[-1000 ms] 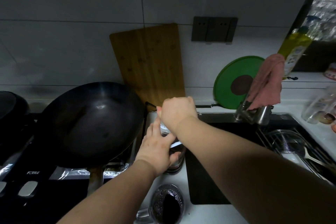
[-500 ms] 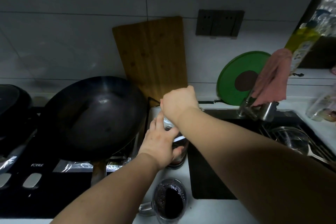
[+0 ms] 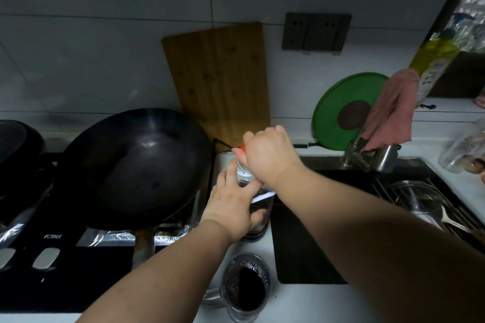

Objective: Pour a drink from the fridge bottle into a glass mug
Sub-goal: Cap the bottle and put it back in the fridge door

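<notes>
A clear plastic bottle [image 3: 259, 207] with dark drink stands upright on the white counter between the stove and the sink. My left hand [image 3: 233, 204] is wrapped around its body. Over the bottle's top, my right hand [image 3: 267, 155] is closed on the red cap [image 3: 242, 147], of which only a sliver shows. A glass mug [image 3: 245, 287] with a handle on its left stands nearer to me on the counter; it holds dark, bubbly drink.
A black wok [image 3: 136, 165] sits on the stove [image 3: 65, 265] at left. A wooden cutting board [image 3: 220, 81] leans on the wall. The sink [image 3: 367, 204] with a tap [image 3: 370, 152], a pink cloth [image 3: 393, 110] and a green lid [image 3: 338, 110] lies at right.
Both hands stay on the bottle. My right hand has turned a little on the cap, so that a sliver of red now shows. The camera has shifted slightly.
</notes>
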